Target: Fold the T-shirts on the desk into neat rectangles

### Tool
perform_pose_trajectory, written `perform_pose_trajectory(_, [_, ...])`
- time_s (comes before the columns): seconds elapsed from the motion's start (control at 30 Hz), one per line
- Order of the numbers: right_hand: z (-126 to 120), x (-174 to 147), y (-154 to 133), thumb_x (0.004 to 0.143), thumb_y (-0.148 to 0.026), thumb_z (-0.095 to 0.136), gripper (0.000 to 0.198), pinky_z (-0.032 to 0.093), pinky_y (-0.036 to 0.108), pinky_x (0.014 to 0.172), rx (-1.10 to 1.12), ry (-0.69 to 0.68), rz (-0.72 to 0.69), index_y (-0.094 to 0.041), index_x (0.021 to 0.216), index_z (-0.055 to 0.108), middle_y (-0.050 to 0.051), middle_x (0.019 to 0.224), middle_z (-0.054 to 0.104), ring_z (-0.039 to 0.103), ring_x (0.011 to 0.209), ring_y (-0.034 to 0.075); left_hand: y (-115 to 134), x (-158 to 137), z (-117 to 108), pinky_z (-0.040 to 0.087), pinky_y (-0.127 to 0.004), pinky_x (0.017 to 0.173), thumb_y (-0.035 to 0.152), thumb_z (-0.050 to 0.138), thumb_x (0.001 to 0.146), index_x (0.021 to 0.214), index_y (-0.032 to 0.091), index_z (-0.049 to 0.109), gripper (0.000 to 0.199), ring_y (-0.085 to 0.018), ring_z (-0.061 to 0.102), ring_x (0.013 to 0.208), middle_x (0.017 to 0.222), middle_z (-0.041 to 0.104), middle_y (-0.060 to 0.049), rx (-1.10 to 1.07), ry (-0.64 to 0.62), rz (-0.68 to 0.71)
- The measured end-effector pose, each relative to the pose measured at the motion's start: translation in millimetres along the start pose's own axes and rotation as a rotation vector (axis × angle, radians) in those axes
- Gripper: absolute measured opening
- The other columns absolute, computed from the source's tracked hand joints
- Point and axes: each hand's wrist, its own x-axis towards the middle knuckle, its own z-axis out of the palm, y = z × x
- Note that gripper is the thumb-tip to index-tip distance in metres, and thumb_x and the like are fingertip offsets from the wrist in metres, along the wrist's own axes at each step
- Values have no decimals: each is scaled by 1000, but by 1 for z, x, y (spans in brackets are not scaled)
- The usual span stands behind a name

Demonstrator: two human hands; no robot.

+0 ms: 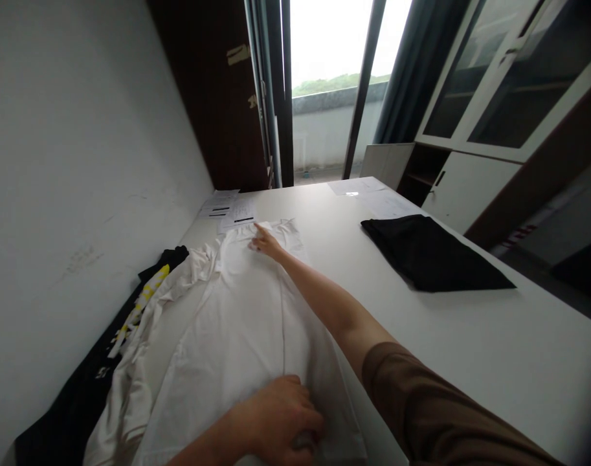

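Observation:
A white garment with a gathered, waistband-like edge at its far end lies spread lengthwise on the white table. My right hand reaches to that far edge; its index finger is stretched out on the cloth and the other fingers are partly bent. Close to me, at the bottom of the view, my left hand rests over the near part of the garment. The left fingers are curled down into the cloth, and their tips are partly hidden.
Left, along the wall, lie a crumpled white garment and a black garment with yellow-and-white print. A folded black cloth lies on the table at right. Paper sheets lie at the far end. Cabinets stand beyond.

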Motion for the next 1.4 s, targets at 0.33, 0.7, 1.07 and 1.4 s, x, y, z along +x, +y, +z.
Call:
perform_pose_trajectory(0.33, [-7, -26, 32, 100, -13, 57, 36, 47, 36, 114, -277, -31, 77, -21, 126, 80, 10, 131, 76, 67, 128, 25, -1, 13, 7, 49, -34, 82, 45, 70, 96, 97, 24, 71, 21, -19, 72, 86, 88, 77, 0, 40, 82, -165])
perform_pose_trajectory(0.7, [20, -12, 9, 104, -24, 64, 48, 55, 29, 101, -227, -159, -70, -25, 152, 63, 6, 136, 73, 71, 119, 19, -7, 18, 11, 46, -29, 74, 32, 69, 95, 89, 21, 68, 12, -17, 70, 81, 85, 74, 0, -46, 183, -158])
perform_pose_trajectory(1.07, [18, -27, 13, 104, -26, 55, 30, 45, 41, 107, -634, -161, 18, -18, 113, 82, 19, 121, 74, 63, 123, 34, -93, -64, -77, 49, -35, 108, 28, 48, 105, 104, 22, 71, 23, -22, 64, 113, 113, 74, -8, 114, 737, -858])
perform_pose_trajectory(1.4, [54, -18, -8, 104, -30, 58, 31, 38, 39, 114, -651, -290, -136, -23, 126, 79, 11, 138, 70, 57, 133, 28, -139, -144, -79, 53, -37, 101, 48, 51, 103, 138, 20, 59, 45, -29, 67, 125, 135, 68, -13, 268, 453, -1563])
